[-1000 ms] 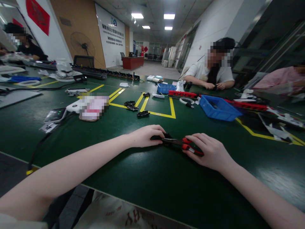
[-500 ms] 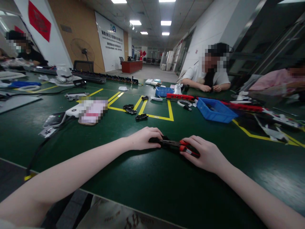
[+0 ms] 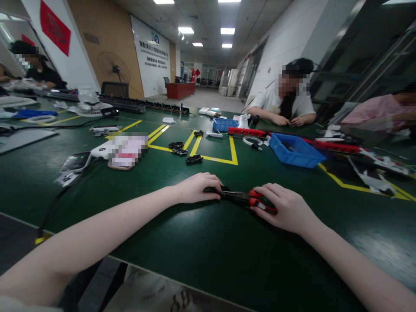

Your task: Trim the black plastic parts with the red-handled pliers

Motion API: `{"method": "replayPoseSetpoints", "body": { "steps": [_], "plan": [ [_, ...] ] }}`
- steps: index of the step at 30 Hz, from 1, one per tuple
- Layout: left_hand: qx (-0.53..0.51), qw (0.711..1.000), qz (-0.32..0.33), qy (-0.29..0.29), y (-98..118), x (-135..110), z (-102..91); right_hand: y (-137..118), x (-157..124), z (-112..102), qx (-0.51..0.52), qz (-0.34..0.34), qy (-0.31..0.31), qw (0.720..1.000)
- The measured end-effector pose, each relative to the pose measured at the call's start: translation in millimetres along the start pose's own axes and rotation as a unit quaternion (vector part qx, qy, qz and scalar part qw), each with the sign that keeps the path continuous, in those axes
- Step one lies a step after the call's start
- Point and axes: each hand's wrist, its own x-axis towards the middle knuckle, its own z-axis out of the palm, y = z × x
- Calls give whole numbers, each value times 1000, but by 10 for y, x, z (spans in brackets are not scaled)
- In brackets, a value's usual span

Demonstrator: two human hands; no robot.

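My left hand [image 3: 200,189] is closed around a small black part [image 3: 212,190], mostly covered by the fingers, so its exact kind cannot be made out. My right hand [image 3: 286,207] grips the red-and-black handles of a pair of long-nose pliers [image 3: 239,196]. The jaws point left and reach the black part by my left fingertips; whether they are clamped on it I cannot tell. Both hands are low over the green table [image 3: 195,234]. Beyond them lie several similar black parts [image 3: 194,159] beside the yellow tape lines.
A phone [image 3: 125,151], a white device [image 3: 101,149] and a black cable [image 3: 53,203] lie to the left. A blue bin [image 3: 294,151] stands right, with a smaller blue bin [image 3: 224,125] and a red strip [image 3: 245,131] behind. Co-workers [image 3: 286,106] sit across the table.
My right hand and the pliers have shifted slightly to the right. My left hand stays nearly in place, still on the black part.
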Motion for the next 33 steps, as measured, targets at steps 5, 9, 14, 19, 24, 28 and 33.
{"method": "replayPoseSetpoints", "body": {
  "steps": [5, 9, 14, 19, 24, 28, 33],
  "plan": [
    [-2, 1000, 8, 6, -10, -5, 8, 12, 1, 1, -37, -18, 36, 999],
    [0, 1000, 9, 7, -18, -7, 11, -19, 17, 4, -13, -8, 33, 999],
    [8, 1000, 4, 1, -21, -7, 6, -68, 31, 24, 12, -1, 30, 999],
    [4, 1000, 1, 2, -18, -6, 12, -92, 18, 46, 36, 3, 31, 999],
    [10, 1000, 7, 3, -20, -6, 14, -75, 24, 25, 44, 1, 18, 999],
    [10, 1000, 11, 3, -27, -3, 14, -41, 33, 5, 46, -4, 11, 999],
    [10, 1000, 10, -1, -40, 0, 15, -41, 37, 24, 40, -5, 5, 999]
  ]
}}
